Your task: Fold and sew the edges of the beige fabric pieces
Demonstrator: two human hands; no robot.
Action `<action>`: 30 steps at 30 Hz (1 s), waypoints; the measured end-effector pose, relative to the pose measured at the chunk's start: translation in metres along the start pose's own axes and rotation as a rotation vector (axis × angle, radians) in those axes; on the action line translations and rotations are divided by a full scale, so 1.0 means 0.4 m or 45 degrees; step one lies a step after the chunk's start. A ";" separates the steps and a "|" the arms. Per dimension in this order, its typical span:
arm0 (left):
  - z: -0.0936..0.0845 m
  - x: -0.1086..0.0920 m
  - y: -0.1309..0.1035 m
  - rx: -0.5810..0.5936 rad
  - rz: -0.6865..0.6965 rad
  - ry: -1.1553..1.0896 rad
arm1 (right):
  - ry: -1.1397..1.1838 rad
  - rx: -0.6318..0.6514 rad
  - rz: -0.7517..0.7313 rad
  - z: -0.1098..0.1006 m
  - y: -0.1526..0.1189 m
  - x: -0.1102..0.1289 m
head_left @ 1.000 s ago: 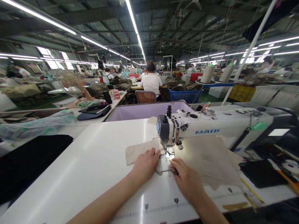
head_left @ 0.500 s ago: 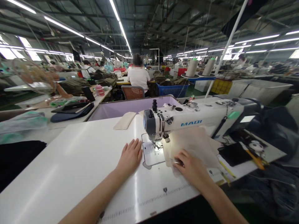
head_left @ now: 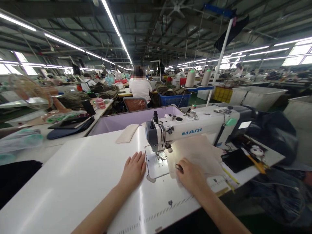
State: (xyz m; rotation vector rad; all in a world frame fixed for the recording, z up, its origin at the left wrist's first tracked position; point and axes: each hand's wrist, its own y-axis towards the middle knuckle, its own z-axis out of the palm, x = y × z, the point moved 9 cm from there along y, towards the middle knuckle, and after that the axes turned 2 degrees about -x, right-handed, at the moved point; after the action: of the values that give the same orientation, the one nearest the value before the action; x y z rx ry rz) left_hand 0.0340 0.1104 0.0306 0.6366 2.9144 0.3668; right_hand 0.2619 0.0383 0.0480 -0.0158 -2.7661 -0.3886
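Note:
My left hand (head_left: 134, 167) lies flat on the white table, fingers together and stretched out, just left of the needle plate (head_left: 157, 165). Under the head of the white sewing machine (head_left: 192, 128), the needle area is lit and no cloth covers the plate. To the right of the needle, my right hand (head_left: 191, 174) is curled round a small dark metal tool (head_left: 179, 168), its tip poking out to the left; its exact kind is hard to make out. That hand rests at the front left part of a pale beige fabric piece (head_left: 195, 151), which lies partly beneath the machine arm.
A smaller beige fabric piece (head_left: 127, 133) lies behind my left hand. On the right are a black pouch (head_left: 235, 160), orange-handled scissors (head_left: 259, 165) and a yellow measuring tape (head_left: 230, 175). Beyond the table stands a lilac-walled bin (head_left: 109, 122); a person in white (head_left: 140, 89) sits further off.
The view has tilted up and shifted a little. My right hand has drawn slightly nearer the needle, and the tool's tip shows more clearly. The left hand stays flat.

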 end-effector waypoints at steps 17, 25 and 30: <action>-0.130 -0.218 -0.192 0.282 0.704 -0.656 | 0.714 0.328 -0.582 -0.045 -0.165 0.187; -0.151 0.001 -0.215 0.447 -0.121 -0.960 | 0.985 0.693 -0.254 -0.005 -0.112 0.074; -0.075 0.079 -0.189 0.358 -0.599 -0.952 | 1.059 0.313 0.286 0.089 -0.028 0.011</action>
State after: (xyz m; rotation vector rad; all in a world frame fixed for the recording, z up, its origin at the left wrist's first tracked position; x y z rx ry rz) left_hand -0.0298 0.0511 0.0368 0.0567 2.2810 -0.2867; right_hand 0.2452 0.0368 0.0144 -0.0831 -1.9414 0.0213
